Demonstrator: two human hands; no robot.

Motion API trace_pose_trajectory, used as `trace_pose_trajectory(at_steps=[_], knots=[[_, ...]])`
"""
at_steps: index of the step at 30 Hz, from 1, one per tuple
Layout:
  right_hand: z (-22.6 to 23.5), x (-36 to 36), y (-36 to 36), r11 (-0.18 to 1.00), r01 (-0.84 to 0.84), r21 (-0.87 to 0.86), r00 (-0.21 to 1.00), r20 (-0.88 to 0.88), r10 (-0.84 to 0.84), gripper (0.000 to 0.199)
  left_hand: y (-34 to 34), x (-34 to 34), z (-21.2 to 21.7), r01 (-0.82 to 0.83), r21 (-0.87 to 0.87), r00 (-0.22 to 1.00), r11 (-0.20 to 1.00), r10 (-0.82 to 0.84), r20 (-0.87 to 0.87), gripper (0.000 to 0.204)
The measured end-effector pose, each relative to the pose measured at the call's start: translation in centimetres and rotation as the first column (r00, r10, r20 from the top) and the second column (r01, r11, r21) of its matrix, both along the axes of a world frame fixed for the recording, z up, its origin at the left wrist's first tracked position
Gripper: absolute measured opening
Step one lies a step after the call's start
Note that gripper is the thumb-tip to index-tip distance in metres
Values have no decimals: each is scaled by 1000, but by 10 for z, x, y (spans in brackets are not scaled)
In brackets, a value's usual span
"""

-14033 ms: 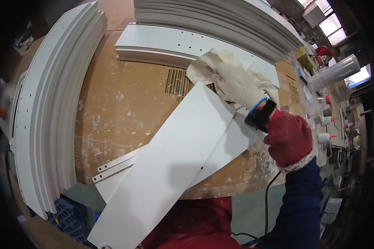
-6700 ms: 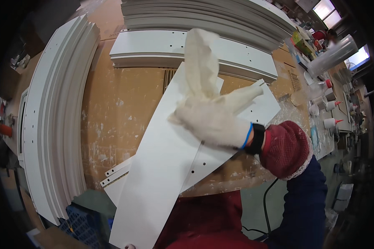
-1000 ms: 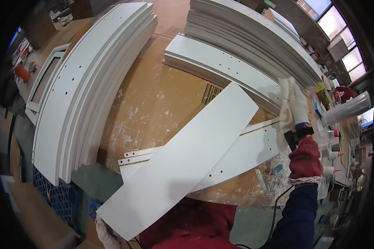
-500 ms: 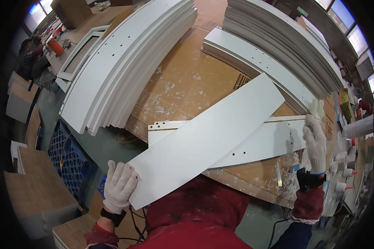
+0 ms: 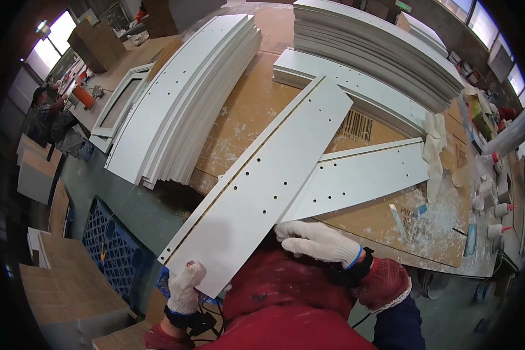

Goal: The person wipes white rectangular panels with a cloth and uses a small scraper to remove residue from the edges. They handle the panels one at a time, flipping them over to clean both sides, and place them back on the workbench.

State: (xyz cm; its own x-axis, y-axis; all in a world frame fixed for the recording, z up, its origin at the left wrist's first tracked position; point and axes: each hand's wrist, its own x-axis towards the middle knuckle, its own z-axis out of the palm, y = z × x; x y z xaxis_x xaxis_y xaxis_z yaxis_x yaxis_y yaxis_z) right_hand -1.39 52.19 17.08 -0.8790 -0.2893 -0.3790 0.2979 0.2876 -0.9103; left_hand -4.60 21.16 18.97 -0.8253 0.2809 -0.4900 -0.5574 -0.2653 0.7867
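A long white panel [image 5: 248,181] slants across the work table, its holed and grooved face up. My gloved left hand [image 5: 184,290] grips its near left end, thumb on top and the other fingers hidden beneath. My gloved right hand [image 5: 322,240] lies stretched out at the panel's lower right edge, fingertips touching or very close to it, holding nothing I can see. Another white panel [image 5: 364,175] with holes lies partly beneath the first. Beyond it is a short pile of white panels [image 5: 356,87], with a pale cloth [image 5: 435,149] at its right end.
Tall stacks of white panels stand at left [image 5: 184,87] and far right [image 5: 379,44]. Brown cardboard [image 5: 245,111] covers the table. White scraps, a blade-like strip [image 5: 398,220] and several glue bottles [image 5: 499,210] are at right. A blue pallet [image 5: 114,251] lies left; another person [image 5: 55,116] sits beyond.
The panel in my left hand has turned over, from its plain face to its holed face. My right hand has come from beside the cloth to the panel's near edge.
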Motion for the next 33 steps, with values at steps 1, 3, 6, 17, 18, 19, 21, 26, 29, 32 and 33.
trace_pose_trajectory(at_steps=[1, 3, 6, 17, 18, 19, 21, 26, 29, 32, 33], knots=[[-1, -2, -6, 1000, 20, -23, 997, 75, -19, 37, 4, 3, 4, -16, 92, 998, 996, 10, 58, 50], [1, -4, -16, 992, 76, -98, 986, 156, -60, 39, 6, 9, 4, -61, 74, 997, 995, 57, 54, 56], [-11, -4, -27, 898, 233, -374, 966, 197, -168, 42, -5, 19, -7, -76, 45, 997, 996, 75, 19, 62], [44, -30, -53, 709, 386, -590, 912, 129, -389, 28, -4, 0, 10, -14, 418, 996, 909, 50, -77, 56], [57, -39, -58, 731, 333, -596, 932, 92, -351, 27, -7, -3, 12, -19, 462, 991, 887, 76, -106, 54], [71, -48, -63, 747, 284, -601, 947, 55, -316, 26, -9, -8, 14, -15, 503, 986, 864, 96, -134, 53], [84, -57, -69, 805, 188, -563, 972, -11, -234, 23, -10, -19, 26, -23, 530, 969, 848, 150, -197, 50], [74, -60, -63, 929, -43, -367, 998, -53, 26, 21, -21, -70, 63, -8, 511, 879, 860, 249, -407, 47], [45, -54, -40, 938, -42, -345, 998, 33, 57, 31, -30, -113, 76, -66, 377, 794, 924, 277, -540, 44], [33, -44, -23, 942, 33, -335, 998, 61, -14, 30, -31, -150, 75, -127, 332, 779, 935, 301, -550, 37], [32, -42, -19, 941, 43, -335, 998, 63, -23, 30, -29, -158, 74, -148, 352, 789, 924, 325, -521, 36]])
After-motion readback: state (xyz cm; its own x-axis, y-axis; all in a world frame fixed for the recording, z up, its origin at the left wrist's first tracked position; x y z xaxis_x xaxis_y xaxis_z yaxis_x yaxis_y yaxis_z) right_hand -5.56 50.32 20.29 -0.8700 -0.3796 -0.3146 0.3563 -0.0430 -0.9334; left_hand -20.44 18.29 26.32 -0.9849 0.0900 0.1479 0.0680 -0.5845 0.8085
